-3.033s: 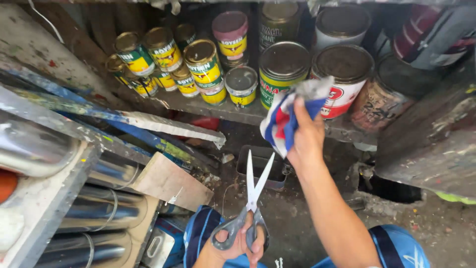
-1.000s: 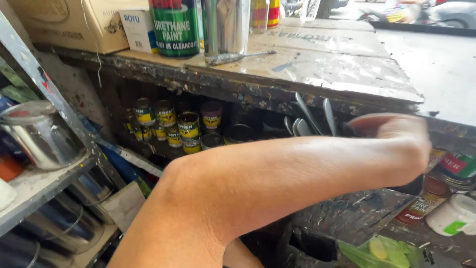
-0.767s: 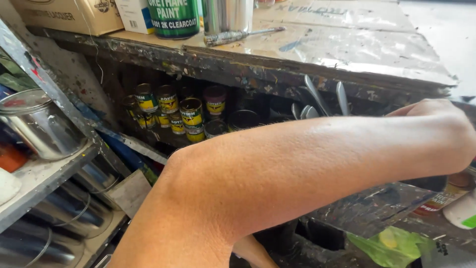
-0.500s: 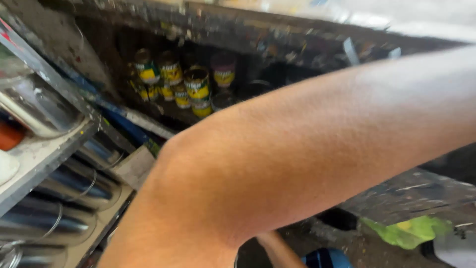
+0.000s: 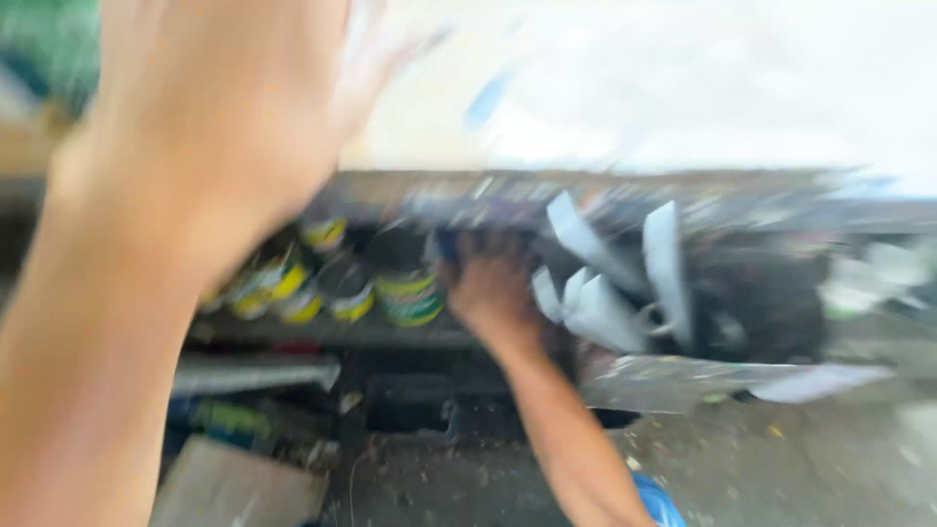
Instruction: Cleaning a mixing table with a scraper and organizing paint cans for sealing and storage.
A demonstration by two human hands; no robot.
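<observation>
Under the front edge of the workbench [image 5: 625, 185], the right hand [image 5: 493, 285] is pushed into the dark shelf space, its knuckles up against the underside of the bench and its fingers lost in shadow and blur, so I cannot tell whether it is spread, closed or holding anything. Just to its left, close enough to look touching, stands a green-banded can [image 5: 410, 298], the end one of a row of small yellow-labelled cans [image 5: 283, 288] along the shelf board [image 5: 342, 337]. Just to its right hang several pale flat blades [image 5: 595, 298], tilted and overlapping, which crowd the opening on that side; the hand sits in the narrow gap between can and blades. Below the blades a shiny crumpled sheet [image 5: 703, 376] juts out past the shelf edge. The left hand [image 5: 244, 98] is raised very near the camera with its forearm filling the left side of the view, hiding that end of the shelf; it is too smeared to read its fingers. Lower down, a dark tray [image 5: 410, 405] sits on the dirty floor [image 5: 781, 459], with a cardboard piece [image 5: 224, 488] towards the left.
</observation>
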